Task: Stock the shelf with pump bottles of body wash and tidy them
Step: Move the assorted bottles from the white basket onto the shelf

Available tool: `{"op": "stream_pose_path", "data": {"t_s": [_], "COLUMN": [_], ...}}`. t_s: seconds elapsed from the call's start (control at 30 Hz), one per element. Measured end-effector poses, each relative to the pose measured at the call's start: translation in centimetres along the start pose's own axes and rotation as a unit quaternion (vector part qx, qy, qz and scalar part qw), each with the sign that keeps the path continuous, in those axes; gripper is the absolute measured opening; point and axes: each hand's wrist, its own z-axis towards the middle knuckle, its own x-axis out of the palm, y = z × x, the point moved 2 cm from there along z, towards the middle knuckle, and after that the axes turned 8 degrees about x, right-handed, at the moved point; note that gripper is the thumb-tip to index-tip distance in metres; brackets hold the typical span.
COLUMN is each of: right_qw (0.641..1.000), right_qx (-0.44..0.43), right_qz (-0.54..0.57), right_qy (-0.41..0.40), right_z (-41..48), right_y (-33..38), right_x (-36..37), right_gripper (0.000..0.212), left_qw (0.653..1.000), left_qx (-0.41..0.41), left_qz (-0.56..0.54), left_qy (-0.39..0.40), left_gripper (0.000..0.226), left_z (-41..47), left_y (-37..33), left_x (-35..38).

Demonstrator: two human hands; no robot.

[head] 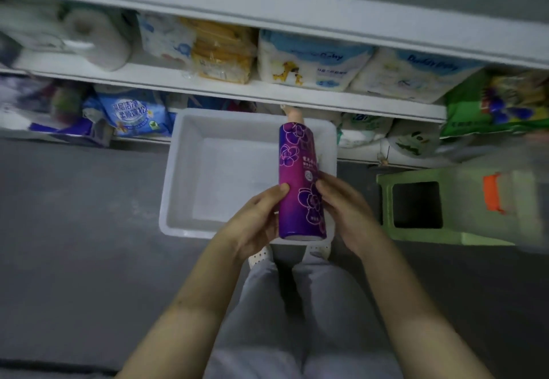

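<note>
You hold a tall purple cylindrical pump bottle printed with outlined flowers [300, 182] between both hands, its pale pump head pointing away from you toward the shelving and its flat base toward your body. Your left hand [255, 218] wraps the bottle's lower left side, thumb laid on the front; your right hand [346, 206] presses the lower right side, fingertips on the label, so both hands are closed on the same bottle. The bottle hangs above the near right corner of a white rectangular plastic bin [184, 153] that sits on the grey floor and shows a bare interior. Beyond the bin runs a white shelf unit [267, 89]: just behind the bin, its lowest tier holds a blue detergent pouch [133, 114]; the tier above carries white baby-product packs [312, 61], a yellow pack [222, 52] and a paper roll [95, 40]. To the right of the bin stands a pale green plastic stool [416, 203]. Your grey trousers and white perforated shoes [261, 255] lie nearest, at the bin's near edge.
</note>
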Motion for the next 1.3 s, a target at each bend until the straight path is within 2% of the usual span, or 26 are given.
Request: {"op": "stream_pose_path", "data": {"t_s": [0.1, 0.27, 0.37, 0.43, 0.53, 0.63, 0.7, 0.8, 0.87, 0.93, 1.0, 1.07, 1.13, 1.3], "right_qw": [0.998, 0.990, 0.984, 0.979, 0.973, 0.964, 0.958, 0.958, 0.958, 0.956, 0.953, 0.953, 0.953, 0.951], "right_qx": [-0.041, -0.088, -0.119, -0.149, -0.188, -0.219, -0.237, -0.251, -0.257, -0.271, -0.286, -0.289, -0.290, -0.304], "right_qz": [0.042, 0.099, 0.101, 0.097, 0.094, 0.120, 0.134, 0.119, 0.104, 0.092, 0.080, 0.069, 0.068, 0.047], "right_qy": [-0.029, -0.047, -0.085, -0.103, -0.095, -0.087, -0.087, -0.079, -0.072, -0.069, -0.065, -0.057, -0.043, 0.010], "right_z": [-4.4, -10.4, -12.4, -13.5, -15.5, -17.1, -18.0, -19.5, -20.4, -21.1, -21.9, -22.4, -22.7, -23.3], "right_y": [1.8, 4.5, 7.5, 9.6, 12.3, 14.2, 15.4, 17.7, 19.1, 20.4, 21.6, 22.6, 23.6, 26.5], "right_x": [-0.4, -2.7, -5.6, -8.0, -11.5, -16.0, -19.5, -24.7, -28.1, -31.2, -33.8, -35.7, -37.0, -38.7], "right_gripper": [0.021, 0.052, 0.058, 0.054, 0.039, 0.042, 0.055, 0.092, 0.098, 0.095, 0.090, 0.073, 0.052, 0.048], "left_qw": [0.998, 0.981, 0.964, 0.958, 0.952, 0.945, 0.936, 0.929, 0.923, 0.916, 0.915, 0.919, 0.920, 0.915], "left_qx": [0.015, 0.046, 0.090, 0.110, 0.145, 0.174, 0.188, 0.210, 0.233, 0.254, 0.274, 0.289, 0.300, 0.323], "left_qz": [0.057, 0.183, 0.234, 0.245, 0.248, 0.251, 0.264, 0.265, 0.265, 0.272, 0.263, 0.241, 0.230, 0.216], "left_qy": [0.015, 0.049, 0.087, 0.101, 0.106, 0.121, 0.136, 0.153, 0.154, 0.148, 0.137, 0.114, 0.101, 0.109], "left_gripper": [0.064, 0.031, 0.020, 0.021, 0.039, 0.045, 0.050, 0.052, 0.050, 0.045, 0.050, 0.062, 0.063, 0.058], "left_z": [-2.8, -5.7, -6.0, -5.8, -4.8, -3.6, -2.8, -1.3, -0.6, -0.1, 0.5, 1.0, 1.3, 1.8], "left_y": [-1.6, -4.8, -6.9, -7.6, -7.7, -7.6, -7.5, -7.1, -6.6, -6.0, -5.3, -4.8, -4.9, -6.1], "left_x": [3.5, 10.3, 14.6, 17.6, 22.2, 26.9, 30.3, 35.9, 39.8, 43.2, 46.0, 48.1, 49.7, 52.4]}}
